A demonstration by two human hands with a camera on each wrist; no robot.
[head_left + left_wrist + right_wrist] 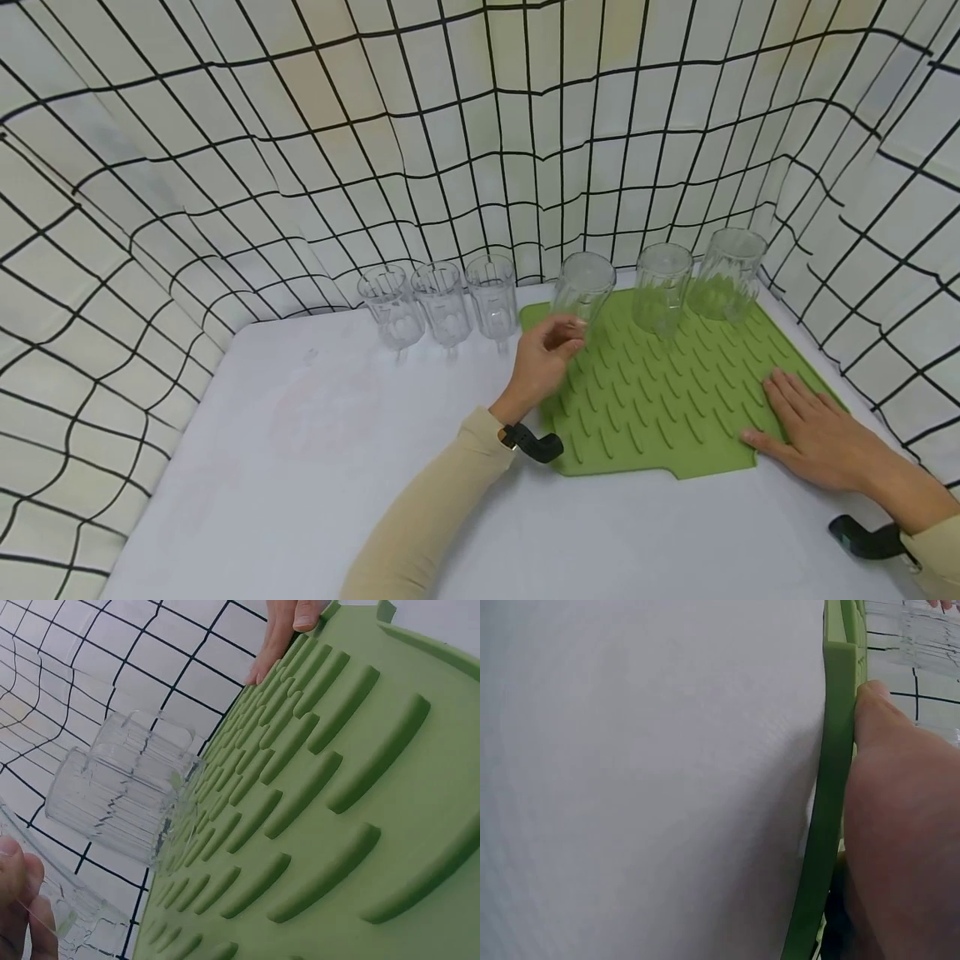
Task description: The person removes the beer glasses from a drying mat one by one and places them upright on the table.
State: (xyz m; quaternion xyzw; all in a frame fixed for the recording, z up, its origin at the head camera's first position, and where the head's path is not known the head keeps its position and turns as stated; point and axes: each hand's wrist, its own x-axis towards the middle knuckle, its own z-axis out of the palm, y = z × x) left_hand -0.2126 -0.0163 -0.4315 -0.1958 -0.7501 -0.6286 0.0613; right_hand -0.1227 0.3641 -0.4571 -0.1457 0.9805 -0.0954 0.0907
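My left hand (546, 358) grips the handle of a clear glass mug (587, 279) at the far left corner of the green ridged mat (630, 462). In the left wrist view, its curled fingers (15, 881) show at the lower left, against the glass. My right hand (817, 429) lies flat with fingers spread on the right edge of the mat; in the right wrist view its thumb (874, 712) rests along the mat's rim. Two more glass mugs stand on the mat's back part, a middle one (662, 283) and a right one (727, 271).
Three clear glass mugs stand in a row on the white table left of the mat: a left one (393, 304), a middle one (442, 304) and a right one (492, 296). A white wall covered by black netting (450, 133) encloses the table's back and sides.
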